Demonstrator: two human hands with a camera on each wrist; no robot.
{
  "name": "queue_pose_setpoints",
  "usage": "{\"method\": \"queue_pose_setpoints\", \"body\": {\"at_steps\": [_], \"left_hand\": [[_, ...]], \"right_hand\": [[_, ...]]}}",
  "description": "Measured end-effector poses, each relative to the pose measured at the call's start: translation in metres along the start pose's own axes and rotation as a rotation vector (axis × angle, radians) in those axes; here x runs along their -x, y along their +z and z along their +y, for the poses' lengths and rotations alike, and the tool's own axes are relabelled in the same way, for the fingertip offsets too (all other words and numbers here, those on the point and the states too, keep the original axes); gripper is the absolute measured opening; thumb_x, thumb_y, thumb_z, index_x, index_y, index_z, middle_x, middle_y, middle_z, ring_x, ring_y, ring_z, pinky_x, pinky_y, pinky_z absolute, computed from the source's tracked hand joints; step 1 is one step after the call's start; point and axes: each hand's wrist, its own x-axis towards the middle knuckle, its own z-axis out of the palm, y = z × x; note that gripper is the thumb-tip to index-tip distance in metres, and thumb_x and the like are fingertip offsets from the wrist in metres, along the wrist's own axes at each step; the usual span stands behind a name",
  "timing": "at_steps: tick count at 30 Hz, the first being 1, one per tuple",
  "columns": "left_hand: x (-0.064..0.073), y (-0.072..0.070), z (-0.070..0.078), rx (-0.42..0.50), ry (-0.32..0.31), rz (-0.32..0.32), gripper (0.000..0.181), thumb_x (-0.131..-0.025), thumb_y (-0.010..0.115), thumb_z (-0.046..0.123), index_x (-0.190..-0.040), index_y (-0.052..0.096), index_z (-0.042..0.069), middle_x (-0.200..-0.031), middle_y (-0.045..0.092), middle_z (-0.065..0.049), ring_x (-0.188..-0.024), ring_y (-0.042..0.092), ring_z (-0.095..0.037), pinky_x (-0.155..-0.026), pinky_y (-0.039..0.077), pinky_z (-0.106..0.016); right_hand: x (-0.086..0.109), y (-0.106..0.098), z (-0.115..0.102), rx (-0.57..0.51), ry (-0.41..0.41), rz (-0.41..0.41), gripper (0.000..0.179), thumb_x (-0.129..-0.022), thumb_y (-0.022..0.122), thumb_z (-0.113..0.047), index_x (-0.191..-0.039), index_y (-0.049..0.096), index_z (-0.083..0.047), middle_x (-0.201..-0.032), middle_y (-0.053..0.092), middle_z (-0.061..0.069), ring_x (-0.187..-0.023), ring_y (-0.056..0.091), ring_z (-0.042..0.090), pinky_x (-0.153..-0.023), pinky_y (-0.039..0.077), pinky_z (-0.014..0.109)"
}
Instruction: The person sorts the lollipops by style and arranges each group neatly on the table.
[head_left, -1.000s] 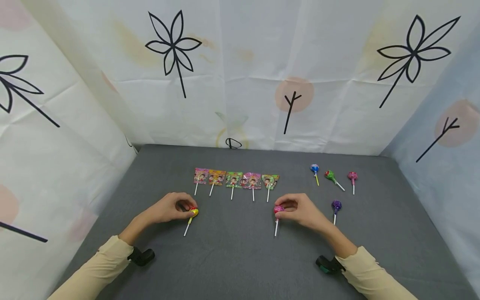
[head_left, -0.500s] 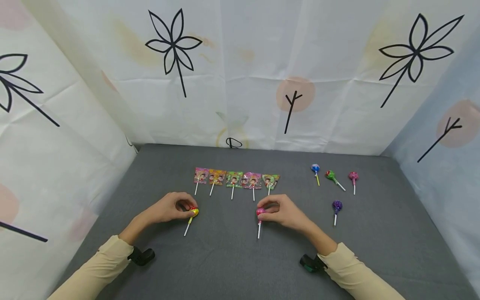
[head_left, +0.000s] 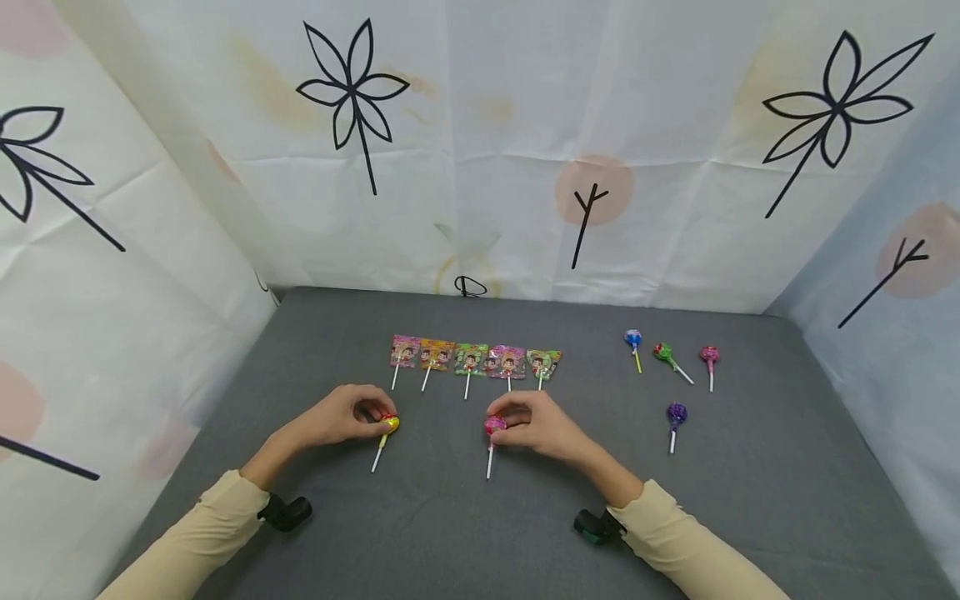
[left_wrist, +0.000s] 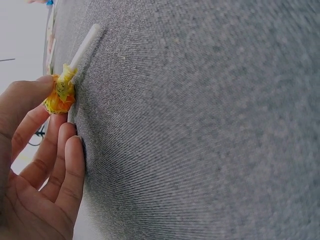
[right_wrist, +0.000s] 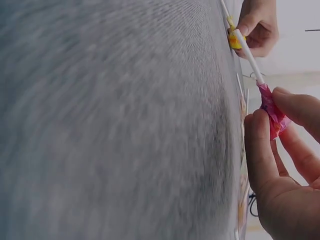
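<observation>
One yellow lollipop [head_left: 392, 424] sits pinched in left hand [head_left: 342, 417], pink lollipop [head_left: 493, 426] in right hand [head_left: 538, 427].

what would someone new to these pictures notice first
Probably the left hand, left of centre, pinching a yellow lollipop, and the right hand, near centre, pinching a pink lollipop. Behind them runs a row of five flat-wrapped lollipops; four scattered lollipops lie to the right.

right hand [head_left: 538, 426]: moved left | pink lollipop [head_left: 494, 425]: carried along, now nearer yellow lollipop [head_left: 391, 423] | two packet sticks [head_left: 540, 384]: now partly hidden
</observation>
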Motion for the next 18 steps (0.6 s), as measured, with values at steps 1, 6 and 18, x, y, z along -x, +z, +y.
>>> {"method": "queue_pose_setpoints", "body": {"at_steps": [1,6,18], "left_hand": [[0.0,0.0,0.0,-0.002,-0.004,0.0,0.014,-0.093,0.078,0.022,-0.104,0.074,0.016,-0.097,0.068,0.006,-0.089,0.065,-0.015,-0.074,0.054,-0.029],[-0.001,0.0,0.0,-0.009,-0.003,0.001,0.013,-0.093,0.079,0.021,-0.104,0.073,0.016,-0.096,0.068,0.007,-0.088,0.064,-0.014,-0.073,0.054,-0.029],[-0.001,0.0,0.0,-0.019,-0.01,0.002,0.014,-0.092,0.079,0.021,-0.104,0.074,0.015,-0.097,0.068,0.007,-0.088,0.064,-0.015,-0.074,0.054,-0.029]], "right_hand": [[-0.002,0.002,0.0,-0.004,0.0,0.003,0.031,-0.086,0.077,0.009,-0.115,0.066,0.012,-0.111,0.068,0.02,-0.097,0.069,0.034,-0.074,0.054,0.029],[-0.011,0.015,0.001,-0.011,-0.021,0.006,0.026,-0.086,0.078,0.007,-0.11,0.069,0.008,-0.108,0.068,0.018,-0.092,0.07,0.034,-0.072,0.054,0.028],[-0.04,0.052,0.0,0.034,-0.051,0.003,0.027,-0.086,0.079,0.005,-0.111,0.07,0.008,-0.107,0.069,0.015,-0.09,0.07,0.03,-0.075,0.055,0.028]]}}
